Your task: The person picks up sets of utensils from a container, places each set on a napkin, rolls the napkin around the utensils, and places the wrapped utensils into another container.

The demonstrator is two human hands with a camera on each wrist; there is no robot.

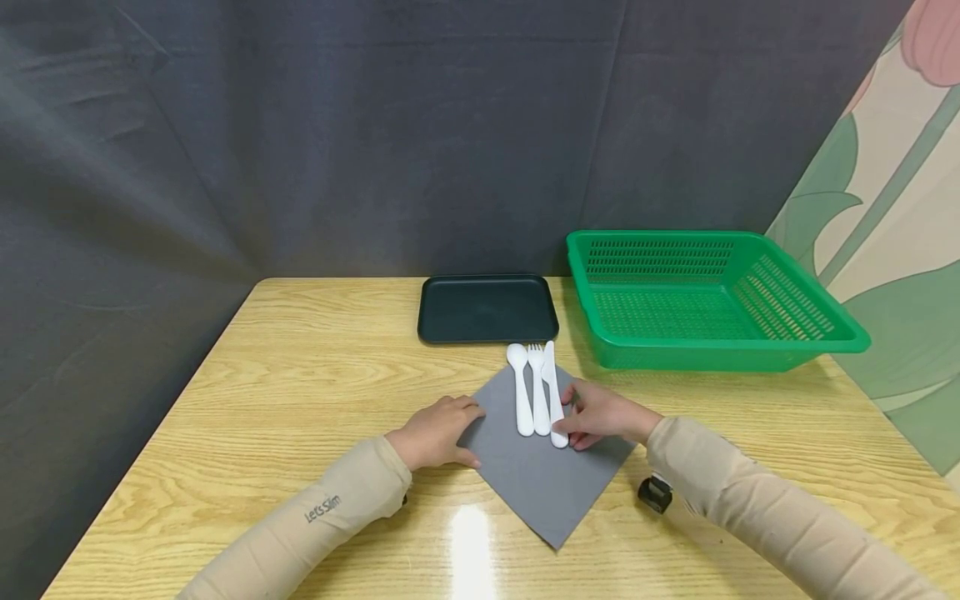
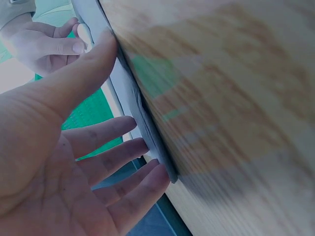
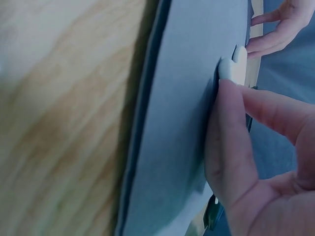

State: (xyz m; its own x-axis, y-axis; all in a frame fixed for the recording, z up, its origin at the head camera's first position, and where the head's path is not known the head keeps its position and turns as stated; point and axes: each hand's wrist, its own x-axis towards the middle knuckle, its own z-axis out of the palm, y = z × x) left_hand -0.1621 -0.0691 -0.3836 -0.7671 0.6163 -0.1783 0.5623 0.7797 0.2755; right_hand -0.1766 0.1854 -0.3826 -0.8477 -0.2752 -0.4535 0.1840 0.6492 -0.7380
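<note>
A grey cloth (image 1: 551,487) lies on the table with one corner toward the person. On it, side by side, are a white spoon (image 1: 522,400), a white fork (image 1: 538,392) and a white knife (image 1: 555,400), heads pointing away. My right hand (image 1: 603,412) pinches the knife's handle between thumb and fingers; the right wrist view shows fingertips against the white handle end (image 3: 229,70). With fingers spread and loosely bent, my left hand (image 1: 437,435) touches the cloth's left edge; in the left wrist view its fingers (image 2: 106,132) lie along that edge (image 2: 147,123).
A black tray (image 1: 487,308) lies at the back of the wooden table (image 1: 300,375), just beyond the spoon and fork heads. A green perforated basket (image 1: 720,354) stands at the back right. Dark fabric hangs behind the table.
</note>
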